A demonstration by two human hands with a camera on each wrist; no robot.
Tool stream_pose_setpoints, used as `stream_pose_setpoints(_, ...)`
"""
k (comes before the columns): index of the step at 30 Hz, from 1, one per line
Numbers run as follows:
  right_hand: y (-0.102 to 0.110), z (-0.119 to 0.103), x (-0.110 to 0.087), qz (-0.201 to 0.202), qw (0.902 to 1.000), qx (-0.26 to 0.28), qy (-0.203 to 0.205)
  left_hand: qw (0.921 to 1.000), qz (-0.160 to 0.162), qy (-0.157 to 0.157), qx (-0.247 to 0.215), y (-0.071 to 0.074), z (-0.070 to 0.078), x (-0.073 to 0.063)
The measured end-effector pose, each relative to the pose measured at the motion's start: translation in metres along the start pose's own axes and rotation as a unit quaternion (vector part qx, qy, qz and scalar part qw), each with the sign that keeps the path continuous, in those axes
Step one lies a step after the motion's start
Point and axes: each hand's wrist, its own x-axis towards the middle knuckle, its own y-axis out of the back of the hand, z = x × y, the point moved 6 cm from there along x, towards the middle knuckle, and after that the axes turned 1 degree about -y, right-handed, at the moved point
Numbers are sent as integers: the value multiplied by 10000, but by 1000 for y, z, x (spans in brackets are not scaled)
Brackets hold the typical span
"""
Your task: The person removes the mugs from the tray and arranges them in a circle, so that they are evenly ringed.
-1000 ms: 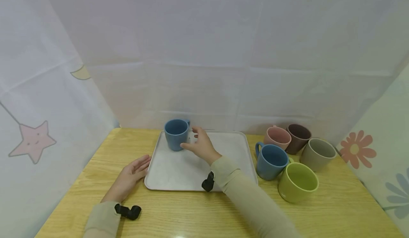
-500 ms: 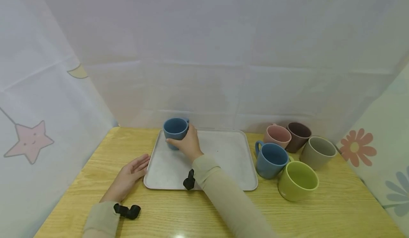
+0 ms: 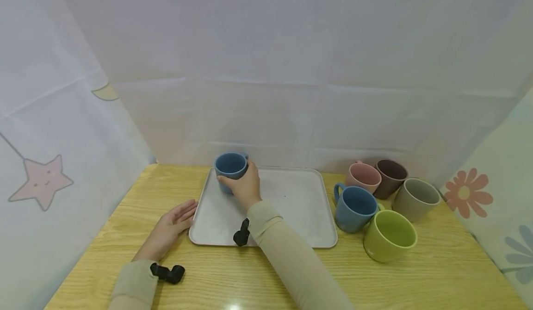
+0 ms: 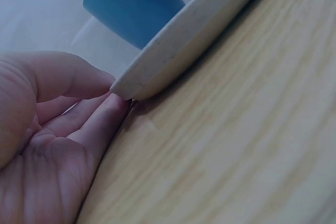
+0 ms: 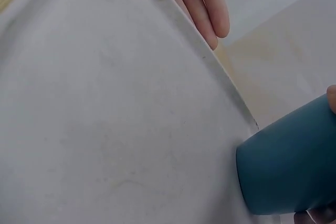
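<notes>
My right hand [image 3: 246, 186] grips a blue mug [image 3: 230, 173], thumb across its near side and fingers around its right side by the handle. The mug stands upright at the back left of a white rectangular tray [image 3: 287, 208]. In the right wrist view the mug's base [image 5: 252, 174] sits close to the tray's edge. My left hand [image 3: 171, 226] lies beside the tray's left edge with its fingers extended. Seen from the left wrist, its thumb [image 4: 79, 74] and a fingertip touch the tray's rim [image 4: 163, 51] near a corner.
Right of the tray stand a second blue mug [image 3: 354, 213], a lime green mug [image 3: 385, 240], a pink mug [image 3: 362, 176], a brown mug [image 3: 389, 178] and a grey mug [image 3: 412, 203], close together. A white cloth [image 3: 258, 69] hangs behind the wooden table [image 3: 216, 273].
My right hand has moved left from beside the blue mug and closed around it. The mug stays at about the same spot. My left hand has not visibly moved.
</notes>
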Motion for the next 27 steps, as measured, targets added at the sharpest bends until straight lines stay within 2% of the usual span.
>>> stream_pose_setpoints(9,8,3,-5,-119,9995,286,-26,10000,-13,-28,-18,0,-2,0)
stream_pose_setpoints(16,15,10,-14,-337,9980,523,-124,10000,6,64,-66,0,-5,-1)
stream_pose_setpoints(20,22,12,-19,-416,9972,573,-242,9999,-28,46,-123,0,-4,-1)
stream_pose_setpoints(27,39,12,-26,-376,9978,506,-186,9998,-78,-84,-145,0,-1,0)
